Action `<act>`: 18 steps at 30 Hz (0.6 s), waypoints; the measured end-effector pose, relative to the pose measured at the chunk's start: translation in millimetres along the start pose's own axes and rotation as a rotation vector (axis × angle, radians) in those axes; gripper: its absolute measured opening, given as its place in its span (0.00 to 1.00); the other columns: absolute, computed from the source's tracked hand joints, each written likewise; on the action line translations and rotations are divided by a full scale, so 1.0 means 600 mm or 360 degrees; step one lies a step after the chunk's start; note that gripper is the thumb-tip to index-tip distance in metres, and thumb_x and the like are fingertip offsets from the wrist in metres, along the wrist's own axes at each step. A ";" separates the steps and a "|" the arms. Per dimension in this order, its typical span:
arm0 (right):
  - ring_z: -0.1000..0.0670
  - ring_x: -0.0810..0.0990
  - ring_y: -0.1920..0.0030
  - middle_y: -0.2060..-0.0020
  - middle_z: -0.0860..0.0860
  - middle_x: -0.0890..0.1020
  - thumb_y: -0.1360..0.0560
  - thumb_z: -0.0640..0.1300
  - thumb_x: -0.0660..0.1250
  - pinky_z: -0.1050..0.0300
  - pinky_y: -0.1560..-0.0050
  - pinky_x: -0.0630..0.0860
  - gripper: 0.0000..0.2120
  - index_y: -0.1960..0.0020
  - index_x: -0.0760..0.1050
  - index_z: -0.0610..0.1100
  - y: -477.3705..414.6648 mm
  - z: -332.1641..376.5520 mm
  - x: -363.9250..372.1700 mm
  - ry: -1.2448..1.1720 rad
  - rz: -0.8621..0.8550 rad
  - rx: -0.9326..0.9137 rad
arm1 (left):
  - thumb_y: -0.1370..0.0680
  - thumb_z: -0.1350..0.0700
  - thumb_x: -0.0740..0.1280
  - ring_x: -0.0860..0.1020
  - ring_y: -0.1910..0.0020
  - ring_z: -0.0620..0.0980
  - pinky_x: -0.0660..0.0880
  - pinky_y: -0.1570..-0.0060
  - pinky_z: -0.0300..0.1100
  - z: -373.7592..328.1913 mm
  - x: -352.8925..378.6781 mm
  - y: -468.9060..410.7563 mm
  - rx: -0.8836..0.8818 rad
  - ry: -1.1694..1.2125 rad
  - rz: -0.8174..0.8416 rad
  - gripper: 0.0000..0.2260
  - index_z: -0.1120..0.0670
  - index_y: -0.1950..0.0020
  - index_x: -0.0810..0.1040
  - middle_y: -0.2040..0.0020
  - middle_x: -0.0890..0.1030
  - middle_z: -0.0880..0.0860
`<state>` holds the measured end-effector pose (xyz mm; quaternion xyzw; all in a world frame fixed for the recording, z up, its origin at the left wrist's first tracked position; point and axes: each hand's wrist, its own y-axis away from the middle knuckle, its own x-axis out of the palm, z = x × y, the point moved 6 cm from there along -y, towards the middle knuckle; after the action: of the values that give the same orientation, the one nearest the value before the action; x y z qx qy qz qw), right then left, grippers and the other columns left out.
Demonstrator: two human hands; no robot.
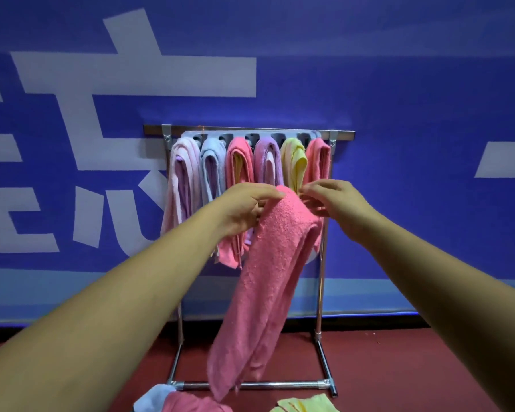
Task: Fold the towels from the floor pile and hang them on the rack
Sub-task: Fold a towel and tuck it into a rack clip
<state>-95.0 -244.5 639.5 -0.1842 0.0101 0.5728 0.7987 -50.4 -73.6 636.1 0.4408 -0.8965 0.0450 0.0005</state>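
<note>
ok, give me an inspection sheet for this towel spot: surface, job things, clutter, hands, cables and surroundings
Surface: dark red floor.
Job's things: metal rack stands against the wall. Hung towels fill its top row: pale pink, light blue, pink, purple, yellow, pink. The held pink towel hangs long in front of the rack. The floor pile at the bottom edge shows light blue, pink and yellow-green towels.
Clutter: nothing seen.
Hands: left hand grips the top of the held pink towel; right hand pinches its top edge.
Cables: nothing seen.
Surroundings: blue wall with large white characters.
</note>
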 end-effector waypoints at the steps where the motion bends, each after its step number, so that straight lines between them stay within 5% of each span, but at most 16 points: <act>1: 0.49 0.82 0.54 0.51 0.41 0.85 0.21 0.42 0.67 0.55 0.49 0.77 0.12 0.44 0.82 0.35 -0.008 0.009 0.008 -0.0169 0.0173 -0.0006 | 0.22 0.61 0.67 0.78 0.59 0.47 0.72 0.59 0.39 -0.008 0.006 -0.008 -0.0018 -0.0022 0.0047 0.08 0.59 0.47 0.85 0.55 0.83 0.52; 4: 0.46 0.82 0.51 0.47 0.39 0.83 0.19 0.41 0.61 0.57 0.47 0.78 0.17 0.37 0.77 0.31 -0.020 0.029 0.024 -0.0503 0.0597 0.0078 | 0.21 0.59 0.66 0.76 0.64 0.46 0.70 0.62 0.40 -0.035 0.014 -0.032 -0.0038 -0.0071 0.0110 0.13 0.63 0.39 0.80 0.57 0.81 0.52; 10: 0.41 0.78 0.43 0.40 0.38 0.80 0.20 0.44 0.62 0.47 0.34 0.72 0.20 0.32 0.75 0.34 -0.061 0.032 0.002 -0.0439 0.0845 0.0193 | 0.22 0.61 0.65 0.75 0.66 0.43 0.70 0.61 0.37 -0.064 0.017 -0.094 -0.0029 -0.0138 0.0188 0.13 0.61 0.39 0.81 0.61 0.80 0.49; 14: 0.50 0.83 0.61 0.58 0.44 0.83 0.18 0.38 0.59 0.58 0.58 0.80 0.10 0.44 0.76 0.34 -0.096 0.046 -0.027 -0.0487 0.0684 0.0161 | 0.21 0.61 0.65 0.75 0.60 0.44 0.72 0.60 0.35 -0.078 0.030 -0.141 0.0057 -0.0189 0.0281 0.13 0.58 0.38 0.81 0.52 0.79 0.52; 18: 0.49 0.80 0.61 0.55 0.43 0.78 0.19 0.38 0.61 0.58 0.59 0.79 0.10 0.39 0.73 0.37 -0.154 0.043 -0.068 -0.0500 0.0442 0.0194 | 0.21 0.56 0.67 0.72 0.54 0.51 0.69 0.53 0.37 -0.079 0.032 -0.194 0.0118 -0.0553 0.0297 0.07 0.57 0.47 0.77 0.51 0.76 0.56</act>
<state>-29.0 -299.5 698.8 -0.0408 -0.0545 0.6973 0.7135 28.1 -155.9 693.3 0.3566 -0.9178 0.0010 -0.1745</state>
